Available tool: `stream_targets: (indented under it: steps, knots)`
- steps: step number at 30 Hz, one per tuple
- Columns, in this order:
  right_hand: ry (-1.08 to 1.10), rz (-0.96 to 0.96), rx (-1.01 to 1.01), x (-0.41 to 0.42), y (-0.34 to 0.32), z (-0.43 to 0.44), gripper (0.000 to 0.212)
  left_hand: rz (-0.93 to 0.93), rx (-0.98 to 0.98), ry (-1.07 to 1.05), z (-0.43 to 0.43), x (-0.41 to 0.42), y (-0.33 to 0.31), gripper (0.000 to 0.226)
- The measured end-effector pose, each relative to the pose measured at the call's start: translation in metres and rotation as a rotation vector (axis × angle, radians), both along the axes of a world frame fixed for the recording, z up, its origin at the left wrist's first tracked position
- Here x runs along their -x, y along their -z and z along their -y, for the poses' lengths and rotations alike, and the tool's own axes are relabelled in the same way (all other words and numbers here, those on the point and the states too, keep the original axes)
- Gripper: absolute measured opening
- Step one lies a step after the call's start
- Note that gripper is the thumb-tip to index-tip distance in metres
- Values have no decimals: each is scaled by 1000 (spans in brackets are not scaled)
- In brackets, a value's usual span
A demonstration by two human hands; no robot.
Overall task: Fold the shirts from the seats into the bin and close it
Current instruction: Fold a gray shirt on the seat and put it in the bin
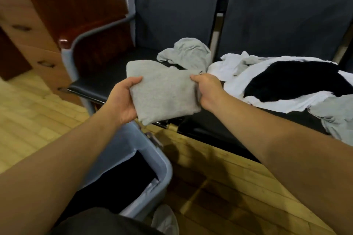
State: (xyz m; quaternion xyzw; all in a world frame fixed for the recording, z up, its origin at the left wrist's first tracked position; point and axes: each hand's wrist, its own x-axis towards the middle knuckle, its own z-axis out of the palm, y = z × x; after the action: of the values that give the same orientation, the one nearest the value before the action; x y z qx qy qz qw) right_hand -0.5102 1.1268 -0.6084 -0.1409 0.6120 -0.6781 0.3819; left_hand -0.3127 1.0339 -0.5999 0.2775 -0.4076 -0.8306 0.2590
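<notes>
A folded grey shirt point(164, 89) hangs in the air in front of the left seat, held from both sides. My left hand point(122, 99) grips its left edge and my right hand point(208, 89) grips its right edge. Below it, on the floor, stands a grey plastic bin point(162, 166) with no lid on; dark folded cloth point(122, 187) lies inside. A crumpled grey shirt point(189, 51) rests on the left seat. On the right seat lie a white shirt point(236, 70), a black shirt point(294, 80) on top of it, and another grey shirt point(336, 116).
The black padded seats point(172, 17) have a metal armrest point(91, 32) at the left. A wooden desk with drawers point(38, 25) stands further left. The floor point(219, 187) is light wood planks. My shoe point(166, 219) is beside the bin.
</notes>
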Motion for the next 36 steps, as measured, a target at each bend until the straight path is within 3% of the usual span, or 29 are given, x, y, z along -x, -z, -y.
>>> stream_targets:
  steps: [4,10,14,21,23,26,28,31,33,36]
  knots:
    - [-178,-37,-94,-70,27,61,10,65,-47,-159,40,-87,34,45]
    - [-401,-160,-219,-177,97,118,9,201,-183,-379,62,-205,111,48]
    - [-535,-270,-396,-226,164,137,31,328,-258,-528,56,-258,168,38]
    - [-721,-391,-628,-282,267,125,26,741,-331,-617,43,-300,259,31]
    - [-767,-422,-652,-296,282,124,28,814,-311,-624,45,-310,276,25]
    - [-805,-418,-662,-313,300,127,26,918,-234,-620,51,-328,299,37]
    - [-830,-345,-639,-321,305,127,9,1046,-157,-601,54,-337,309,42]
    - [-859,-287,-673,-320,303,123,40,1371,11,-513,54,-343,307,50]
    - [-857,-289,-682,-311,297,121,43,1416,116,-480,58,-339,295,42]
    - [-838,-370,-627,-291,267,130,22,1403,270,-392,75,-324,263,15]
